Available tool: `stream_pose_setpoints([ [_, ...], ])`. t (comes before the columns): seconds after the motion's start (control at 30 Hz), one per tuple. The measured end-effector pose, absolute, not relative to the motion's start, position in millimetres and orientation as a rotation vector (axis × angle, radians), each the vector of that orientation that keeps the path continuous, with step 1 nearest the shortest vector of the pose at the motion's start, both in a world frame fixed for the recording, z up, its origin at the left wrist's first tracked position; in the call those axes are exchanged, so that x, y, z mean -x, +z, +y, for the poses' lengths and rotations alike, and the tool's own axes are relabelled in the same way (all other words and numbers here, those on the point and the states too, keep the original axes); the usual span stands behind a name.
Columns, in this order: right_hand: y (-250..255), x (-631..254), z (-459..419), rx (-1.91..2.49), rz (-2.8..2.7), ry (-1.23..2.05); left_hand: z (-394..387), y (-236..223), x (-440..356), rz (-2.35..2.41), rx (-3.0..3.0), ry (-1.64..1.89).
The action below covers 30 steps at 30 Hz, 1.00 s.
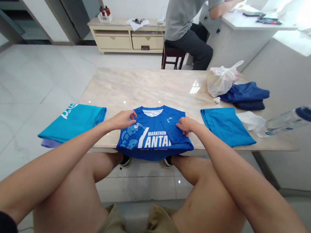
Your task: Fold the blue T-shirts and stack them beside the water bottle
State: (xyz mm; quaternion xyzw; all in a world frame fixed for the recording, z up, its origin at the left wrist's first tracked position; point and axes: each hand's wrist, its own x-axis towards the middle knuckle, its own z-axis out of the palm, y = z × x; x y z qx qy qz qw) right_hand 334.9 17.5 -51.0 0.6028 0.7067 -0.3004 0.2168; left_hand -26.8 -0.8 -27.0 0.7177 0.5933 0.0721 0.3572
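A royal-blue marathon shirt (155, 134) with white lettering lies folded at the near edge of a low marble table (154, 86), its lower edge hanging over the rim. My left hand (123, 119) rests on the shirt's left edge, fingers curled and pinching the fabric. My right hand (186, 125) grips the shirt's right folded edge in the same way. Both forearms reach forward over my bare knees.
A folded light-blue garment (75, 121) lies at the table's left, over its edge. Another folded light-blue cloth (227, 125) lies right, with white paper (250, 119), a plastic bottle (293, 119), a white plastic bag (221, 80) and dark-blue folded clothes (248, 95). Another person (189, 19) sits behind at a white counter.
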Motion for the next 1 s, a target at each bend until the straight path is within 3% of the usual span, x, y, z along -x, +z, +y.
stream_pose_setpoints([
  [0.17,-56,-342,19,-1.722,1.919,-0.920,18,-56,54,1.411,-2.134,0.040],
  [0.43,-65,-345,21,-1.738,1.946,-0.922,28,-86,37,1.385,-2.111,0.134],
  [1.0,-53,-338,12,-1.769,1.924,-0.933,46,-77,1,1.308,-1.990,0.250],
])
